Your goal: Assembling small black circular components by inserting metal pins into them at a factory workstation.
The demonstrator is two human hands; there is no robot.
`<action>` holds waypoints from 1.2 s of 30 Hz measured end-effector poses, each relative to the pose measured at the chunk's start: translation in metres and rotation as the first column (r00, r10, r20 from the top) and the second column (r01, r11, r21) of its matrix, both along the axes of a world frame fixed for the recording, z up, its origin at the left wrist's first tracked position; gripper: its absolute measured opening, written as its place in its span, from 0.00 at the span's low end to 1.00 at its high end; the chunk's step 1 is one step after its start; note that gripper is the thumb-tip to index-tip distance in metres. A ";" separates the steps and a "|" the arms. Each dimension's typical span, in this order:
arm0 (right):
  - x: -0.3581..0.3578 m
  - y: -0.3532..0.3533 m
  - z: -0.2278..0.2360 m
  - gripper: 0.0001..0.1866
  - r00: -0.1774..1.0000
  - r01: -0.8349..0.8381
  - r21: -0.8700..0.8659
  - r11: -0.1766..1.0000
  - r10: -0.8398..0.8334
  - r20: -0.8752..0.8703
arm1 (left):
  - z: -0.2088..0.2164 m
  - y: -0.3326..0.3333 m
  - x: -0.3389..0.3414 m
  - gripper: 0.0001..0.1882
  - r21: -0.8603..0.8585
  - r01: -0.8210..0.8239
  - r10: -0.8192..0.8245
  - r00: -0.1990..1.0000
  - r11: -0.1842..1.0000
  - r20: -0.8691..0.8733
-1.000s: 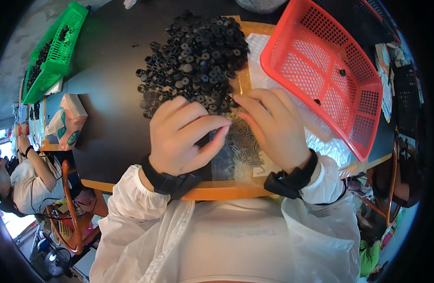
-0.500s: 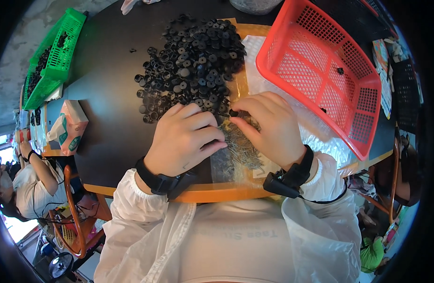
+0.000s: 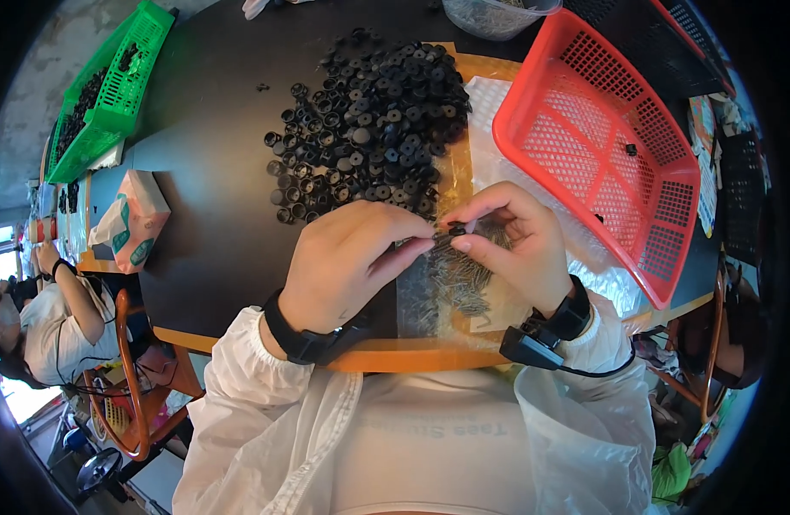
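Between the thumb and finger of my right hand (image 3: 517,239) is a small black plastic cap (image 3: 457,229). My left hand (image 3: 352,262) is closed in a pinch right beside that cap. What its fingertips hold is too small to make out. Under and between both hands lies a pile of thin metal screws or pins (image 3: 462,287) on clear plastic. Beyond them a large heap of black caps and rings (image 3: 373,120) covers the dark table (image 3: 210,112).
At the right stands a red plastic basket (image 3: 513,129) with a few black pieces inside. A green basket (image 3: 112,112) of black parts is at the far left, near a tissue pack (image 3: 142,219). A clear tub (image 3: 489,21) sits at the back. Another person (image 3: 60,318) sits at the left.
My hands have come together, the left fingertips now meeting the black cap in my right hand. The whole view has shifted slightly, so table items appear farther right.
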State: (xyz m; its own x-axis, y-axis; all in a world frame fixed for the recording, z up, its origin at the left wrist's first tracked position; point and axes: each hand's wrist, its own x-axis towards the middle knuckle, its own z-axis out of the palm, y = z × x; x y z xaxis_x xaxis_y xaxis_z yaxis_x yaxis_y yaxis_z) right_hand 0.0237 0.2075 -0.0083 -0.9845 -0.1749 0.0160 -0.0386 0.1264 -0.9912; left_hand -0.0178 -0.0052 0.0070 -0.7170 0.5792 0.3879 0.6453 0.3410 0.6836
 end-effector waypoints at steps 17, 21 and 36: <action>0.005 0.001 0.001 0.16 0.997 -0.054 -0.212 0.976 0.064 0.040 | 0.001 0.005 0.007 0.14 0.200 -0.107 0.052 0.963 0.974 0.263; 0.005 0.003 0.002 0.15 0.996 -0.082 -0.168 0.982 0.088 0.028 | -0.001 0.005 0.004 0.14 0.145 -0.052 0.033 0.991 0.988 0.130; 0.009 -0.001 0.007 0.19 0.976 -0.012 -0.348 0.938 0.086 0.199 | -0.005 0.004 0.014 0.06 0.395 -0.154 -0.038 0.899 0.906 0.437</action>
State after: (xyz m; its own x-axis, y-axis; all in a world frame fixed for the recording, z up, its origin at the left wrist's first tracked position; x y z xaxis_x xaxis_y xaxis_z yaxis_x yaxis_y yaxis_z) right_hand 0.0332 0.2062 -0.0018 -0.9624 -0.2433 -0.1205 0.1755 -0.2189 -0.9599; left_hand -0.0040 -0.0014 0.0023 -0.8928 0.3882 0.2287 0.2465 -0.0040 0.9691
